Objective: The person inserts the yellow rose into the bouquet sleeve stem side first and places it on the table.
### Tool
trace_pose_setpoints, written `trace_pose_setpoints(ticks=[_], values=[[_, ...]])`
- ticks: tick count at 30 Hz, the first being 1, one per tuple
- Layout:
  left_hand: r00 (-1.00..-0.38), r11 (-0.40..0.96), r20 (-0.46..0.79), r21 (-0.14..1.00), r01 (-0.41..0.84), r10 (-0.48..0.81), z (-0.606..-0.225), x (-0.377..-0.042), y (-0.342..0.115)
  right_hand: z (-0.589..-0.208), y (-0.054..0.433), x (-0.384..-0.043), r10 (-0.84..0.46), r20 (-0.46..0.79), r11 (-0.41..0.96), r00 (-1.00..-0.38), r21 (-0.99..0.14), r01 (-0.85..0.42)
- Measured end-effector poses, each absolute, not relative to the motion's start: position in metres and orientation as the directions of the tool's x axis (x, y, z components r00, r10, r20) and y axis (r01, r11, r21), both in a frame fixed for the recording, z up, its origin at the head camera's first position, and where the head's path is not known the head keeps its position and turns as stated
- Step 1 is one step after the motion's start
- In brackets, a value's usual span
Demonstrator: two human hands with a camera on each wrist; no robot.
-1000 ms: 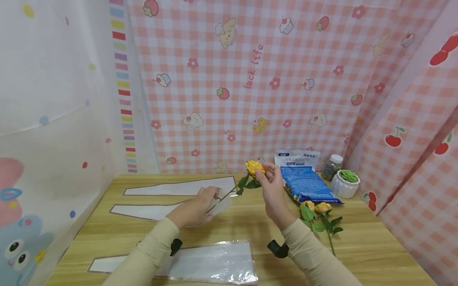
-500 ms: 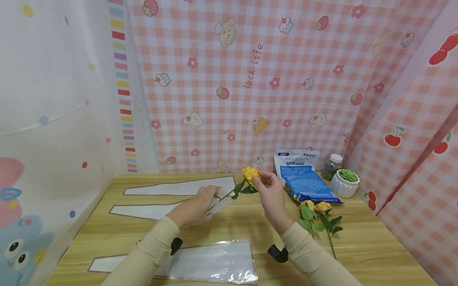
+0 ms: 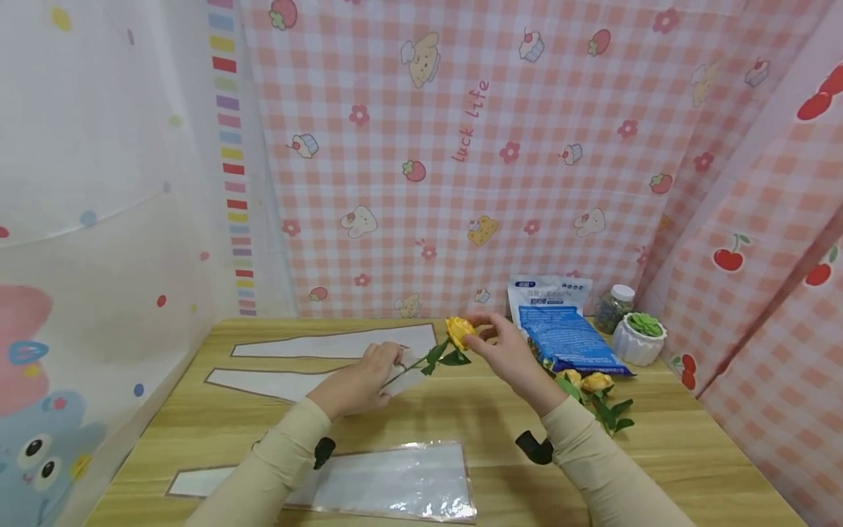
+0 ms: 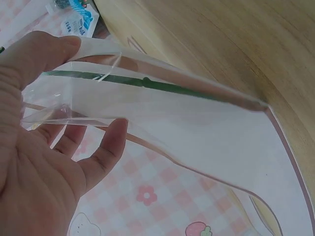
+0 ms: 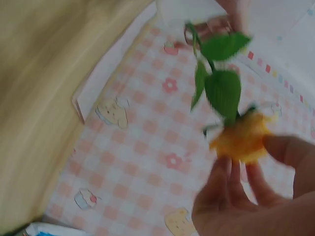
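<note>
My left hand (image 3: 361, 377) grips a white flower sleeve (image 4: 206, 132) with a brown border and a clear front. In the left wrist view the thumb lies on one side of the sleeve's mouth and the fingers on the other, and the mouth gapes. A green stem (image 4: 167, 88) runs inside it. That stem belongs to a yellow rose (image 3: 458, 333), whose bloom and leaves stick out of the sleeve. My right hand (image 3: 510, 359) holds the bloom between thumb and fingers, blurred in the right wrist view. The sleeve's lower part is hidden behind my left hand in the head view.
Flat sleeves lie on the table: one (image 3: 336, 344) at the back, one (image 3: 263, 382) before it, one (image 3: 395, 483) in front. Right of my hands are more yellow roses (image 3: 598, 382), a blue bag (image 3: 566, 333), a lidded jar (image 3: 614, 307) and a potted succulent (image 3: 639, 339).
The rose has slid down and left, deeper into the sleeve. My right hand has come down with it and its wrist has swung right. My left hand stays where it was.
</note>
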State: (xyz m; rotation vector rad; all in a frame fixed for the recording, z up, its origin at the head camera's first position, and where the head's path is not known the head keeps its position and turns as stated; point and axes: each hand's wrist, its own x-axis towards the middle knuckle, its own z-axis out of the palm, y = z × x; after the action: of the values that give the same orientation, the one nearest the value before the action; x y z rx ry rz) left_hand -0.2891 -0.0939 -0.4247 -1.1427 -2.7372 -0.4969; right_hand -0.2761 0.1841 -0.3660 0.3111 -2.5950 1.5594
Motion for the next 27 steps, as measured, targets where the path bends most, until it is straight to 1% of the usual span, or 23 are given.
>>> trace_pose_setpoints(ticks=[3,5,7,10,13,16,20,27], values=[[-0.708,0.662,0.237,0.252,0.706,0.665,-0.424,-0.289,-0.094,-0.362,0.190,-0.276,-0.204,0.197,0.515,-0.959,-0.812,-0.276],[-0.707,0.660,0.239,0.255,0.707,0.665,-0.424,-0.290,-0.095,-0.361,0.191,-0.275,-0.215,0.206,0.545,-0.955,-0.786,-0.292],[-0.704,0.657,0.238,0.252,0.710,0.669,-0.423,-0.290,-0.095,-0.360,0.193,-0.274,-0.202,0.214,0.570,-0.956,-0.768,-0.293],[-0.709,0.661,0.232,0.258,0.705,0.666,-0.423,-0.291,-0.096,-0.358,0.194,-0.273,-0.153,0.225,0.574,-0.962,-0.773,-0.272],[-0.738,0.680,0.214,0.290,0.673,0.640,-0.422,-0.291,-0.098,-0.357,0.195,-0.273,-0.114,0.247,0.556,-0.962,-0.787,-0.268],[-0.767,0.695,0.197,0.331,0.639,0.611,-0.420,-0.291,-0.098,-0.360,0.195,-0.275,-0.080,0.235,0.531,-0.969,-0.813,-0.241],[-0.774,0.694,0.184,0.355,0.627,0.605,-0.416,-0.290,-0.098,-0.367,0.191,-0.276,-0.074,0.196,0.524,-0.978,-0.827,-0.205],[-0.769,0.687,0.178,0.360,0.632,0.614,-0.412,-0.289,-0.095,-0.373,0.183,-0.275,-0.101,0.173,0.539,-0.980,-0.818,-0.200]])
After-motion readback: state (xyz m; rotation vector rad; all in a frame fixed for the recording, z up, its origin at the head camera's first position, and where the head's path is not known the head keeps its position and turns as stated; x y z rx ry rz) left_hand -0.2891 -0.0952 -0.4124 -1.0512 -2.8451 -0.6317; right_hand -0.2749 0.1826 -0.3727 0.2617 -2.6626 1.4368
